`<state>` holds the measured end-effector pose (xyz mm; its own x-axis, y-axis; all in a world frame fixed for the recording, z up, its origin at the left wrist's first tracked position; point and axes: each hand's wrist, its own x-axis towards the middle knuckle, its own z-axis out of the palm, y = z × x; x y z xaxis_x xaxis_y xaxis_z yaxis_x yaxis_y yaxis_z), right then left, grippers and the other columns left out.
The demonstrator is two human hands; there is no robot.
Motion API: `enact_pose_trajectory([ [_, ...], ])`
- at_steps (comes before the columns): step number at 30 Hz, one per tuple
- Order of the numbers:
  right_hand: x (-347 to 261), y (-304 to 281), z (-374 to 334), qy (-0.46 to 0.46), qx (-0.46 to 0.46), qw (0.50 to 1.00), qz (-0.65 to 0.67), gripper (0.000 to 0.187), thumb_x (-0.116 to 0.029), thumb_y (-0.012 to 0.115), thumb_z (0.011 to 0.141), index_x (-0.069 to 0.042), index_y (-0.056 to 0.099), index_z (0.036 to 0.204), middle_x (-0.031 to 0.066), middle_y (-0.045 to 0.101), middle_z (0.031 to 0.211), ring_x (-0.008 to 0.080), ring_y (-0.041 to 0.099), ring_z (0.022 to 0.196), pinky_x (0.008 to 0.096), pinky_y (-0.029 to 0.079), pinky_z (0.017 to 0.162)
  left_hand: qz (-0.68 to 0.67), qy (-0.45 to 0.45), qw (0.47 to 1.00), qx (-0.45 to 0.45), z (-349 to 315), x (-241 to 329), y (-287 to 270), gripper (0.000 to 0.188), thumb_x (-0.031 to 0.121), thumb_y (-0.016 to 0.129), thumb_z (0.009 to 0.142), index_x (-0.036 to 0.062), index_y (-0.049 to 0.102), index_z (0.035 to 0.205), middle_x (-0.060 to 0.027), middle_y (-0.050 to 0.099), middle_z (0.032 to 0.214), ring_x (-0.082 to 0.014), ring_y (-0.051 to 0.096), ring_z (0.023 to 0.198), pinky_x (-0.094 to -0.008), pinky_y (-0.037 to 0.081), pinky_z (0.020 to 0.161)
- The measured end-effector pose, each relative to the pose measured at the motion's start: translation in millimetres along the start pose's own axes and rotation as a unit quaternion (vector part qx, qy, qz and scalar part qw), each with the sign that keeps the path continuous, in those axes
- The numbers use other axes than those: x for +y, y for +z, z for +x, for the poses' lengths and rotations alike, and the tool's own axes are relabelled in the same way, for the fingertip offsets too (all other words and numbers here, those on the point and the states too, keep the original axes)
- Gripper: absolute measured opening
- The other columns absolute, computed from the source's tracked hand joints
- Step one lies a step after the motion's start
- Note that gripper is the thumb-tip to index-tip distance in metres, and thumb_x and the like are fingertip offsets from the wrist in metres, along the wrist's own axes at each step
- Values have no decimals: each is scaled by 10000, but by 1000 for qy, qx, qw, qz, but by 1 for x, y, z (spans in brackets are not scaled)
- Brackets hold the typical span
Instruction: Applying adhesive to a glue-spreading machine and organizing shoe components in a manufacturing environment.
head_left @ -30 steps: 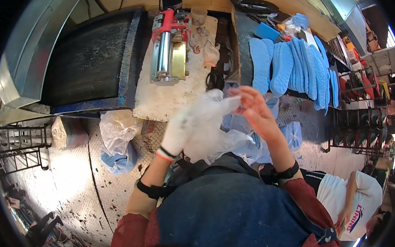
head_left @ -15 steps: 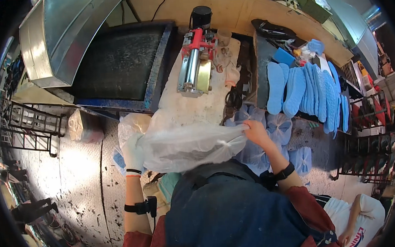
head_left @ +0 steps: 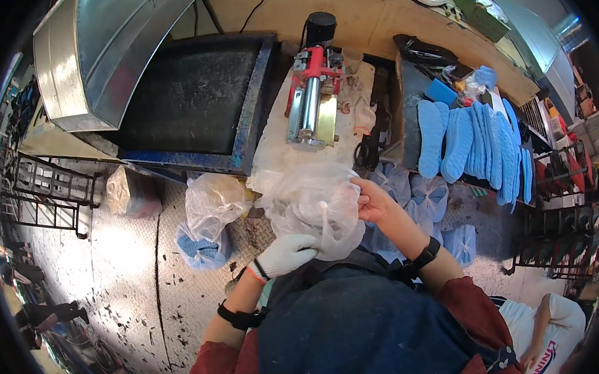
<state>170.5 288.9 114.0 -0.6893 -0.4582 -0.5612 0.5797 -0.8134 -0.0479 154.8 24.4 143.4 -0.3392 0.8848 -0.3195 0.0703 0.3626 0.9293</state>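
A crumpled clear plastic bag [head_left: 314, 210] is bunched up in front of my apron, at the near end of the white board. My bare right hand [head_left: 371, 202] pinches its right side, fingers curled into the film. Low on its left is my left hand [head_left: 286, 255] in a white knitted glove, thumb and fingers closed at the bag's near edge. Whatever may be inside the bag cannot be made out. Beyond it, a red and chrome roller machine [head_left: 313, 104] stands on the board [head_left: 277, 151].
Blue insoles [head_left: 475, 138] lie in rows on the right bench. Tied bags of blue pieces [head_left: 204, 246] rest on the floor at left, with more bags [head_left: 429, 196] at right. A blue-framed black bed [head_left: 184, 101] sits far left. A person in white [head_left: 551, 326] is at lower right.
The bag has gone from stretched wide between both hands to gathered in a bunch. My left hand has come in rightward and nearer; my right has shifted slightly left and nearer.
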Motion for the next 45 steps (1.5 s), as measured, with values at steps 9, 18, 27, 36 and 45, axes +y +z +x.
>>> enact_pose_trajectory([
  [9,43,19,8,5,47,998,-35,165,-135,459,904,1,553,898,-4,543,640,19,382,387,165,333,381,-34,146,968,200,0,1,-3,552,194,716,716,20,513,1199,-156,532,1144,-306,464,1151,-364,366,985],
  [18,48,-63,-9,-10,226,971,73,75,-70,464,821,-8,501,799,50,548,666,73,411,441,205,347,412,226,132,950,172,-9,-17,-53,221,81,539,818,84,633,1018,-131,626,908,-322,592,862,-381,469,762],
  [27,10,-84,-3,-54,312,925,-209,143,-152,538,797,-44,539,892,61,577,751,128,508,597,246,389,500,269,110,943,159,15,-12,-86,351,9,526,715,66,642,1042,-138,648,901,-327,610,877,-395,483,763],
  [36,-37,5,22,-251,-55,752,-608,558,-234,649,824,-47,431,1303,90,548,1133,152,490,1060,311,416,903,227,184,948,124,92,50,-165,252,74,562,771,71,627,1014,-158,626,845,-358,603,831,-393,473,715],
  [45,-52,-61,27,-108,-78,716,-685,217,-121,640,721,-3,617,902,104,570,1185,283,488,1155,346,354,1012,346,224,909,52,102,81,-178,155,139,565,768,143,618,913,-91,584,723,-313,582,653,-396,423,556],
])
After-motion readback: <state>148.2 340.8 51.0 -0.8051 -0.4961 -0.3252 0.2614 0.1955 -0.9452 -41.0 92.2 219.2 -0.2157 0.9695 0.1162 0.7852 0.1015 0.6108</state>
